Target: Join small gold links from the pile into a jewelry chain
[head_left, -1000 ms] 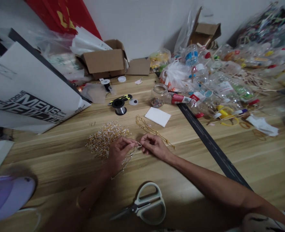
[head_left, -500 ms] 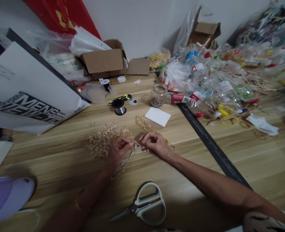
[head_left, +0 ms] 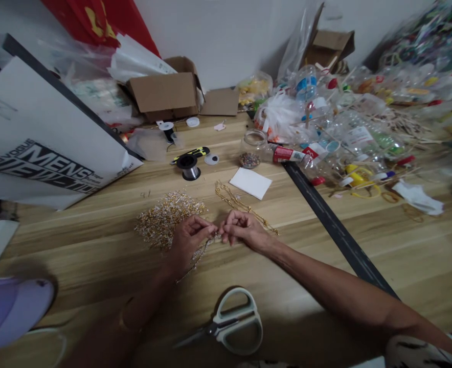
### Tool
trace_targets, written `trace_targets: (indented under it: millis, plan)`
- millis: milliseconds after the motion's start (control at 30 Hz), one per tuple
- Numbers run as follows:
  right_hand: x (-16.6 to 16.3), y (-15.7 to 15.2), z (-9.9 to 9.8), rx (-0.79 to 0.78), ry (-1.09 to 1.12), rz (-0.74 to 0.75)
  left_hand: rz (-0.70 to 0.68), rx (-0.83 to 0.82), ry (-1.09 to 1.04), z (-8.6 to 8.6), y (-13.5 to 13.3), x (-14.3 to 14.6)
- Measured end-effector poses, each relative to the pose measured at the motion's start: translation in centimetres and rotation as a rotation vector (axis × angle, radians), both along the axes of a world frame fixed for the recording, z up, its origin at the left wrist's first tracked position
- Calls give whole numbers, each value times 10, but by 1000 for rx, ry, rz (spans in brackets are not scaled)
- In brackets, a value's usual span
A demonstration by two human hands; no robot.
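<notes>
Between finger and thumb, my left hand (head_left: 190,237) pinches the end of a beaded silver chain (head_left: 200,254), whose rest trails down toward the wrist onto the table. My right hand (head_left: 243,227) is closed in a pinch right beside it, at the same chain end; its fingertips meet the small beaded piece there, too fine to make out fully. Left of and behind my left hand lies a heap of gold and clear beads (head_left: 164,217). A gold chain (head_left: 233,200) stretches across the table behind my right hand. Scissors (head_left: 229,324) lie partly open nearer to me.
A wire spool (head_left: 188,167), a white card (head_left: 251,183) and a bead jar (head_left: 252,151) stand beyond the hands. Plastic bottles (head_left: 358,135) pile up at the right. A white printed bag (head_left: 49,143) and a purple iron (head_left: 15,312) are at the left.
My right hand has moved slightly left, so its fingertips now meet those of my left hand. The small beaded loop that showed between them is now mostly covered.
</notes>
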State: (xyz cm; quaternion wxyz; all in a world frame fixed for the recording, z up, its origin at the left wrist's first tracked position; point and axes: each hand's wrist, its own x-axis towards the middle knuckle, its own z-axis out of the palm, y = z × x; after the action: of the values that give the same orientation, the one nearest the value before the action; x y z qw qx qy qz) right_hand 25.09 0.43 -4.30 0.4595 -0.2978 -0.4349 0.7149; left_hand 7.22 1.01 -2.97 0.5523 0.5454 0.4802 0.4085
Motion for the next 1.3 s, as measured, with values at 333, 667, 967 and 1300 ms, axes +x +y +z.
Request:
trace_targets:
  millis: [333, 667, 967, 1300]
  plan:
    - [0, 0, 1, -20, -88, 13, -5, -8, -37, 0, -1, 0]
    - [0, -1, 4, 14, -103, 43, -9, -61, -70, -1, -1, 0]
    - [-1, -1, 8, 13, -136, 26, -65, -118, -70, 0, 1, -1]
    - [-3, -3, 7, 82, -205, -47, -182, -171, -84, 11, -2, 2]
